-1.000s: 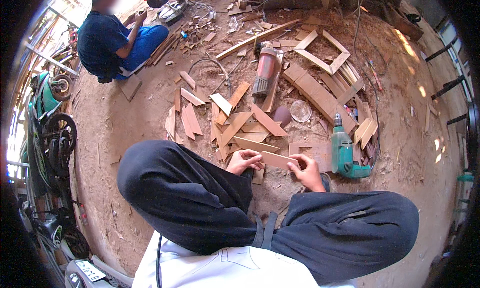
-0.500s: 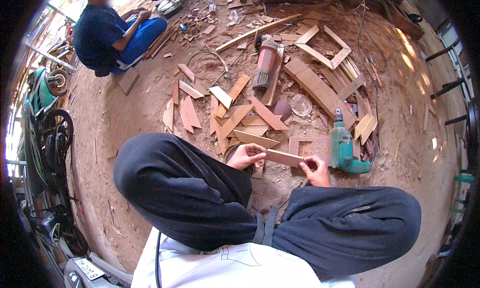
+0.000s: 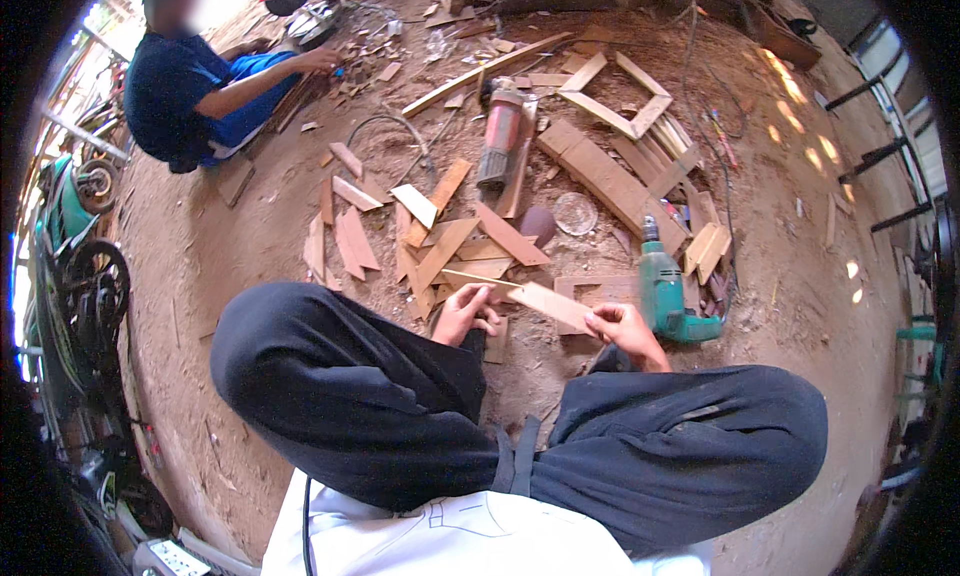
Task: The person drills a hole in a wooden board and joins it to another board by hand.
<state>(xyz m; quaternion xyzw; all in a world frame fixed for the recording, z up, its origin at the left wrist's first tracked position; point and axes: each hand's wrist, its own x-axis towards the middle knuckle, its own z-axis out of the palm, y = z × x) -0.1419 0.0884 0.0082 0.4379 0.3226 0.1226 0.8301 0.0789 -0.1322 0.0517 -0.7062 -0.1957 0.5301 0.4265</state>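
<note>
My right hand grips the right end of a short pale wooden board, held at a slant between my knees. Just left of the board, my left hand has bent, parted fingers and appears to hold nothing. A green drill lies immediately right of my right hand, beside a flat wooden piece. Beyond my hands lie several mitred wood offcuts, some overlapping.
A red power tool, wooden frame, long plank, round clear dish and cables lie ahead. A co-worker sits at upper left. Motorbikes line the left; black metal brackets project at right.
My left hand has shifted left, off the board’s end, while the board now slants down toward my right hand. The co-worker’s arm now stretches rightward. The view has shifted slightly.
</note>
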